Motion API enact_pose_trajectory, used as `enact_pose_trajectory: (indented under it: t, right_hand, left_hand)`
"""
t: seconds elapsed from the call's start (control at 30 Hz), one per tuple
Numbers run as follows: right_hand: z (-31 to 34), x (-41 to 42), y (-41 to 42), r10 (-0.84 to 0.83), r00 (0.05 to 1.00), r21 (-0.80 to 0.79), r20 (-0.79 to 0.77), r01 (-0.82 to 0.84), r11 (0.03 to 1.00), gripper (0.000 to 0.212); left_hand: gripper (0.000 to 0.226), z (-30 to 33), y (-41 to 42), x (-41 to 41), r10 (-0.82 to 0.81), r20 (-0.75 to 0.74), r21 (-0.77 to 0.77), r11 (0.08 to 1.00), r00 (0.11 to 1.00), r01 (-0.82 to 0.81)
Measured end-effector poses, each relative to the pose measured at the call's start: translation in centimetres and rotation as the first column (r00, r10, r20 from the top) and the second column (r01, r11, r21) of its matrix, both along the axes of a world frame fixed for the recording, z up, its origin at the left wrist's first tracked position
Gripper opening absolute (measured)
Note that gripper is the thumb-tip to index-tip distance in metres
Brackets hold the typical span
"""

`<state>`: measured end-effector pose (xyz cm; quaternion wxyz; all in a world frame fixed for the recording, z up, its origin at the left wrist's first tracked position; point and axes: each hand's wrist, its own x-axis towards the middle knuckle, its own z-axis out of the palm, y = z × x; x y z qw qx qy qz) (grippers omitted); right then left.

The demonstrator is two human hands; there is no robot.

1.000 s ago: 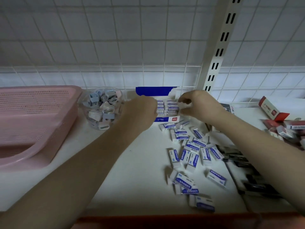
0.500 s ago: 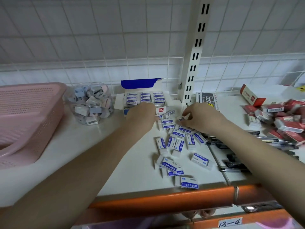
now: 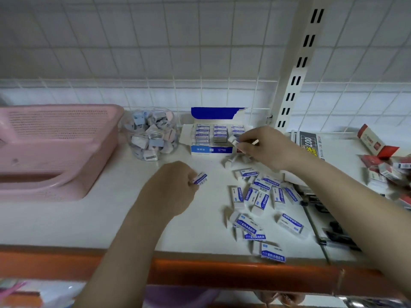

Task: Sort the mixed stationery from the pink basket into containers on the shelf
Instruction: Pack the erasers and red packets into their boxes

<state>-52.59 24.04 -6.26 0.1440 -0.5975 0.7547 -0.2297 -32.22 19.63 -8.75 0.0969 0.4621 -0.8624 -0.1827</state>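
Several white erasers with blue "ERASER" sleeves (image 3: 260, 196) lie scattered on the white shelf (image 3: 111, 218). My left hand (image 3: 171, 187) pinches one eraser (image 3: 199, 178) above the shelf, left of the pile. My right hand (image 3: 260, 145) holds another eraser (image 3: 233, 140) at the right front corner of the open blue-and-white eraser box (image 3: 213, 150), where erasers stand in rows. The pink basket (image 3: 51, 152) sits at the far left.
A clear jar of small sharpeners (image 3: 152, 134) stands between the basket and the box. Red-and-white packets (image 3: 387, 165) pile up at the right, black pens (image 3: 333, 232) lie beside the erasers, and the shelf's orange front edge (image 3: 222, 272) runs below.
My left hand has drawn back from the box toward me, now holding an eraser. My right hand has lifted from the pile up to the box with an eraser. The view has tilted downward.
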Motion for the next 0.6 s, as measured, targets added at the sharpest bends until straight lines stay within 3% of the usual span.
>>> enact_pose_trajectory:
  t: [0.23,0.4,0.6]
  right_hand:
    - [0.4,0.6,-4.7,0.092,0.983,0.087,0.157,-0.106,0.991,0.029]
    - [-0.1,1.1,-6.7,0.102,0.994,0.080,0.043,-0.105,0.991,0.036]
    - [-1.1,1.5,-7.7,0.098,0.993,-0.044,-0.063,-0.101,0.994,0.025]
  left_hand:
    - [0.018,-0.2,-0.4,2.5,0.128,-0.127,-0.020,0.991,0.984,-0.131]
    - [0.020,-0.4,-0.8,4.2,0.181,-0.187,-0.050,0.980,0.966,-0.193]
    - [0.021,-0.9,-1.2,4.7,0.226,-0.233,-0.029,0.971,0.946,-0.239]
